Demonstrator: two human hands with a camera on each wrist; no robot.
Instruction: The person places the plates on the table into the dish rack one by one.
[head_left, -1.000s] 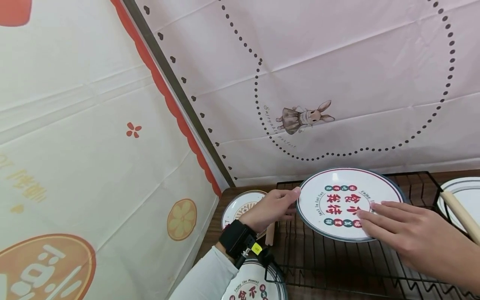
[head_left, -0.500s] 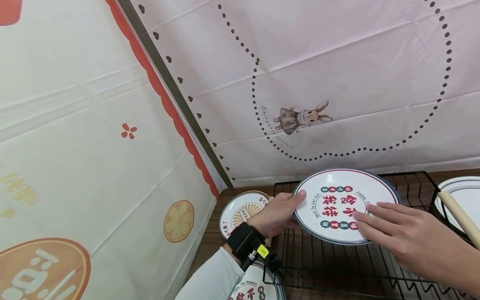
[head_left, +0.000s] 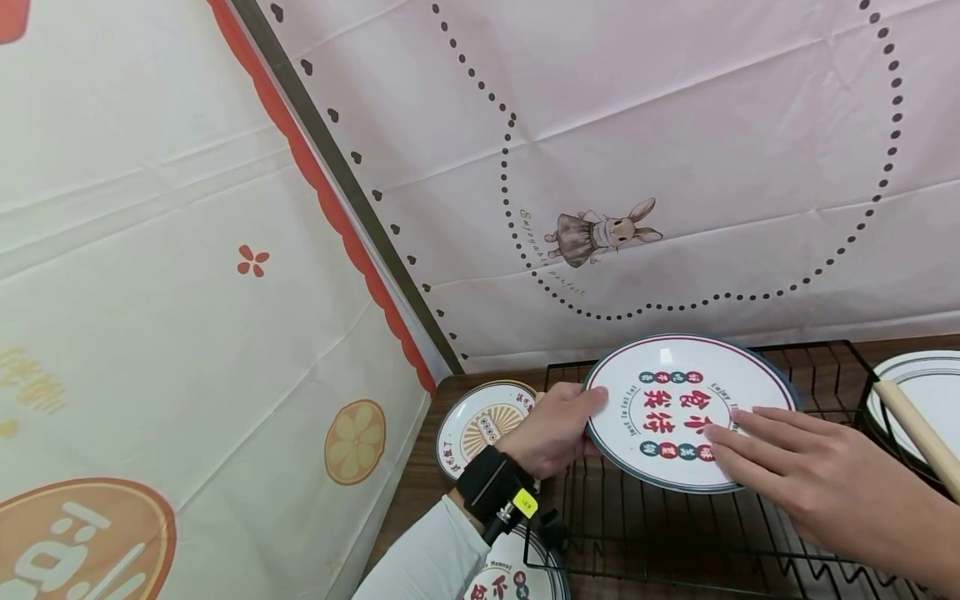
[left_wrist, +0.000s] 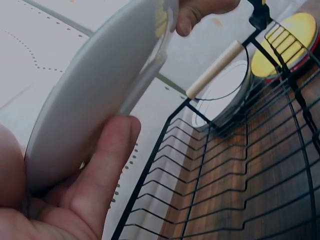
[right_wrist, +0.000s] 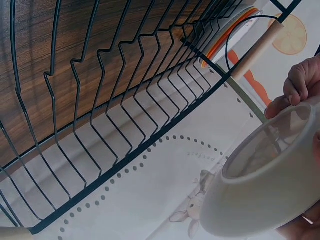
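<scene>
both hands are on the printed plate (head_left: 690, 410): left hand (head_left: 553, 427) pinches its left rim, thumb on the face and fingers curled behind, as the left wrist view shows; right hand (head_left: 813, 482) lies with straight, relaxed fingers flat on the lower right of the face, pressing rather than gripping. nearest me, another printed plate (head_left: 510, 579) peeks out under my left sleeve at the table's front edge. the plate i hold stands tilted over the black wire rack (head_left: 705, 533), its lower edge down among the wires. over the last second it has crept a little to the left and my left thumb has slid further onto the rim, while my right fingers have barely shifted; i judge that i am settling it, not lifting it away. beyond my left hand a small plate with a sunburst print (head_left: 483, 421) lies flat on the wooden table (head_left: 420, 492), close to the rack's left edge, so room that way is tight. to the right the rack's wooden handle (head_left: 918, 433) and a white plate (head_left: 926, 392) past it bound that side. behind the rack the rabbit-print cloth (head_left: 675, 167) hangs close, leaving open room mostly upward and toward me.
</scene>
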